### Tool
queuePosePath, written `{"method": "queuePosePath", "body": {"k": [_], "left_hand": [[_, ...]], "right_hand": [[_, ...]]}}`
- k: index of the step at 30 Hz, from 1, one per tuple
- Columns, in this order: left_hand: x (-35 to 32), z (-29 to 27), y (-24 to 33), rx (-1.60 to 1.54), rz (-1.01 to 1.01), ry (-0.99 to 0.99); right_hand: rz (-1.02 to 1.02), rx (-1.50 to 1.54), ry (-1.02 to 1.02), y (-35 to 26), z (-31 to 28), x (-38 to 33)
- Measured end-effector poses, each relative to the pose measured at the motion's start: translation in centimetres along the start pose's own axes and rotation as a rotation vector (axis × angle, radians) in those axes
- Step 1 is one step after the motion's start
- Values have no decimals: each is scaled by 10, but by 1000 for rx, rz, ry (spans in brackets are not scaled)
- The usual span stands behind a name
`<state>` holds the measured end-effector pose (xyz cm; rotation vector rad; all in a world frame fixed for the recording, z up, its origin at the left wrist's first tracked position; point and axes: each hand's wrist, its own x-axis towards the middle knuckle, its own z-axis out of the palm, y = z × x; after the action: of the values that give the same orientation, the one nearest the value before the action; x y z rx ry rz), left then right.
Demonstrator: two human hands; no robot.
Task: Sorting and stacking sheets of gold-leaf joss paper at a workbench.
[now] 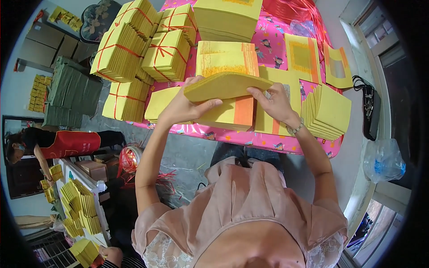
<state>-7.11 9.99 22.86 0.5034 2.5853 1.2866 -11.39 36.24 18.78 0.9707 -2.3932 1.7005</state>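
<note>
A thick sheaf of yellow paper is bowed upward in the middle between my two hands, raised a little over the table. My left hand grips its left end, thumb on the near side. At the other end, my right hand pinches the corner; a bracelet circles that wrist. Just below lies a yellow paper stack with an orange strip, partly covered by the sheaf. Behind it stands another yellow stack with orange-printed edges. Flat yellow sheets lie beneath my right hand.
Red-tied yellow bundles pile up at the left of the pink patterned tablecloth. A tall stack stands at the back, a fanned pile at right. A black pouch lies beyond. Another person in a red apron works far left.
</note>
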Motion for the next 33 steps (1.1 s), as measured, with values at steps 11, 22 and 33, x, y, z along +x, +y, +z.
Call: {"method": "queuePosePath", "body": {"k": [11, 22, 33], "left_hand": [[3, 31, 9, -117, 143, 437], [3, 102, 47, -556, -15, 608], [-6, 78, 46, -954, 77, 503]], "right_hand": [[-76, -24, 393, -8, -1, 11], [445, 878, 117, -31, 15, -6], [285, 649, 175, -34, -2, -19]]}}
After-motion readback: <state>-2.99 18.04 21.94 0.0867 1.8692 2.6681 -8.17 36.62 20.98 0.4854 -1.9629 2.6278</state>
